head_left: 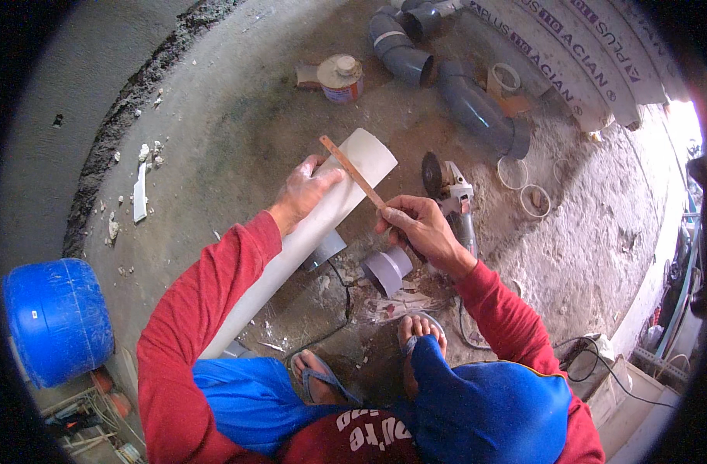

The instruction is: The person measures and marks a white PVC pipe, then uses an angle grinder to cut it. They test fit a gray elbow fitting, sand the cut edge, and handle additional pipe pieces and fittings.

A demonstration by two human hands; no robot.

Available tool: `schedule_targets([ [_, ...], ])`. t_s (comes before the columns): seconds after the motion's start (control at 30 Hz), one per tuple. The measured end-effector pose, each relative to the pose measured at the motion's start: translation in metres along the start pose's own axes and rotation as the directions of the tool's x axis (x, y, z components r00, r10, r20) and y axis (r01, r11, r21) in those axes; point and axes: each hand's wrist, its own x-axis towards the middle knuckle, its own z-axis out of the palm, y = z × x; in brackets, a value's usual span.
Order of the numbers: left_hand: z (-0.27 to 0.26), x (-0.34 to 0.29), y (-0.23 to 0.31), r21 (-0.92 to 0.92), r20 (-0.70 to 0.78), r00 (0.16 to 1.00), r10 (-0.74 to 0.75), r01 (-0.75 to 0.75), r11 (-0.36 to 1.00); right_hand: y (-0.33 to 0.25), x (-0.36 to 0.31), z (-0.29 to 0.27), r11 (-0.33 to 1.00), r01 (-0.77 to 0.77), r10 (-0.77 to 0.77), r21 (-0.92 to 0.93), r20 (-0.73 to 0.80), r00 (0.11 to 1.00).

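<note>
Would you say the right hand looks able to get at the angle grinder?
Probably yes: the angle grinder lies mostly uncovered nearby, though the right hand would first need to release the thin orange strip.

We see a stained grey-brown concrete floor [237, 155] across the middle of the frame, bounded at upper left by a dark, crumbling edge [112, 120], with a smoother grey expanse [56, 174] beyond. Toward the right we find the floor rougher and paler, and bright light [684, 131] glares at the right rim.
</note>
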Motion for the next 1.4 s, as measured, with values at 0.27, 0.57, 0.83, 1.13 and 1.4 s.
schedule_targets([
  [0.27,-0.001,-0.001,0.004,0.118,-0.032,0.999,0.002,0.002,0.993,0.002,0.002,-0.001,0.992,-0.058,0.054,0.113,0.032,0.998],
  [0.57,0.002,-0.006,0.011,-0.008,-0.001,0.999,-0.034,0.034,0.999,0.001,-0.01,0.003,0.692,0.36,-0.541,-0.626,-0.119,0.833],
  [0.83,0.003,-0.004,0.007,-0.056,0.002,0.999,-0.036,0.036,0.998,0.003,-0.018,0.004,0.48,0.373,-0.593,-0.794,0.02,0.805],
  [1.13,0.004,-0.006,0.01,-0.043,-0.004,1.0,-0.027,0.027,0.999,0.004,-0.019,0.004,0.457,0.382,-0.586,-0.804,0.051,0.809],
  [1.4,0.003,-0.004,0.007,-0.033,0.008,1.0,-0.022,0.022,0.999,0.003,-0.02,0.005,0.465,0.409,-0.587,-0.785,0.072,0.807],
])
